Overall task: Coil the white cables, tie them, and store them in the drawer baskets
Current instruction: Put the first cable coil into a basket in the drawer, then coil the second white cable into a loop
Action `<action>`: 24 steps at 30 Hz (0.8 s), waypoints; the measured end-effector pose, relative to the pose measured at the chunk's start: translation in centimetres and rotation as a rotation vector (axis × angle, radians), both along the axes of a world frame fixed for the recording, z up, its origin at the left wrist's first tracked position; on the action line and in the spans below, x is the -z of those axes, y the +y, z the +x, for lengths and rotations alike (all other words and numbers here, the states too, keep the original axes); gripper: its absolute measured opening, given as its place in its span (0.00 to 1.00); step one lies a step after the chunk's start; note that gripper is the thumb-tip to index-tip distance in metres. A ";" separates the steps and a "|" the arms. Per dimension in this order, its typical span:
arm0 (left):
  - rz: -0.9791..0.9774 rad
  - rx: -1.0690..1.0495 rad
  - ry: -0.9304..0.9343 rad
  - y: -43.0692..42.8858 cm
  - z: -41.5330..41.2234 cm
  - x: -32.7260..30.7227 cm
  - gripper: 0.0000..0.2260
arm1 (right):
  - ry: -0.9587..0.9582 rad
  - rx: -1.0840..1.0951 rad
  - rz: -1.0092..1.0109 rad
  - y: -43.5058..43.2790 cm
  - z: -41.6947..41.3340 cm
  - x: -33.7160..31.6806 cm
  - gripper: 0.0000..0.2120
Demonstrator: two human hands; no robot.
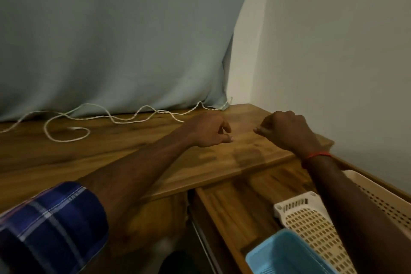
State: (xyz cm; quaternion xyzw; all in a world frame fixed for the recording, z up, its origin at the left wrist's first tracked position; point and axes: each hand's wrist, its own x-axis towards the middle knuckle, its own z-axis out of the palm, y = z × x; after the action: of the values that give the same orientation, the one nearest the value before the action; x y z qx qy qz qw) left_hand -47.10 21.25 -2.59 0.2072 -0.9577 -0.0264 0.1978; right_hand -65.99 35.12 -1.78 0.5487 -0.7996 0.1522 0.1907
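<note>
Far left, a blue plaid sleeve (51, 224) is rolled up on the left arm, which reaches across the wooden counter (111, 155). The white cable (124, 118) is a thin twisted cord, totally uncoiled: it wanders in loose waves along the back of the counter under a pale grey-blue cloth (111, 40), with one big open loop near the left (none of it is in the baskets).

The left hand (206, 132) hovers over the counter, fingers curled, thumb near the forefinger. The cable runs up behind it, so I can't tell if that grip has anything. The right hand (287, 133), wearing a red thread (315, 155) on the wrist, is curled with its back to the camera; can't tell there either.

Lower right, the open drawer (233, 207) holds a blue basket (278, 256), a white perforated basket (311, 222) and a beige basket (378, 200).
</note>
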 end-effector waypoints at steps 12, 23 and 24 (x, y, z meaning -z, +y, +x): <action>0.076 -0.280 0.097 -7.2 14.8 -0.9 0.14 | -0.039 -0.428 0.247 -11.5 14.8 -2.6 0.23; 0.178 -0.614 0.065 -16.2 27.7 2.0 0.15 | -0.066 -0.572 0.307 -22.1 26.4 0.9 0.19; 0.185 -0.646 0.065 -16.9 28.3 2.5 0.16 | -0.078 -0.582 0.314 -22.8 27.0 1.5 0.19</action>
State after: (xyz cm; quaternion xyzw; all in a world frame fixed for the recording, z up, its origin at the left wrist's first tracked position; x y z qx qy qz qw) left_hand -18.82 4.40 -5.10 0.5163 -0.8292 -0.0558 0.2067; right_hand -38.95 12.37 -3.23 0.7704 -0.6299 0.0961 0.0217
